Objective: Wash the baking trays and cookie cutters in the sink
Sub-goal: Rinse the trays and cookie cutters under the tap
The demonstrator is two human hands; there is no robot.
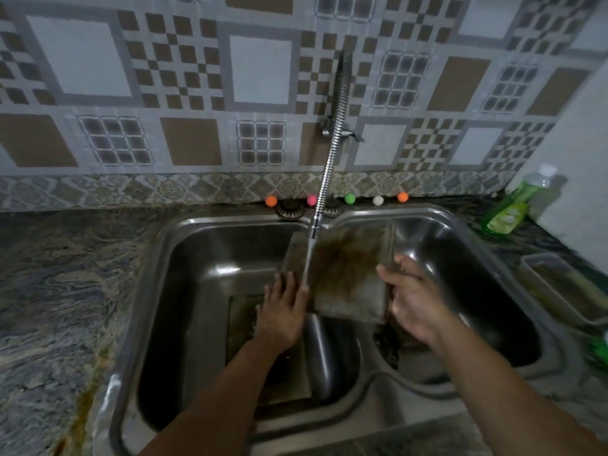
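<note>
We hold the stained rectangular metal baking tray [348, 274] under the tap's thin water stream [306, 264]: left hand [283, 311] flat, fingers straight, right hand [411, 301] curled round its edge; wet, it could slip into the steel double sink [329, 422].

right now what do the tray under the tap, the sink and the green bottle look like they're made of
Tray: likely metal, dull grey, with brown baked-on staining.
Sink: stainless steel by the look, with a brushed sheen and bright highlights.
Green bottle: probably clear plastic; the green liquid shows through.

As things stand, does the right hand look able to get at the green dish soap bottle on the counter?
Probably yes: the right hand would first have to let go of the baking tray; nothing visibly stands between it and the green dish soap bottle.
</note>
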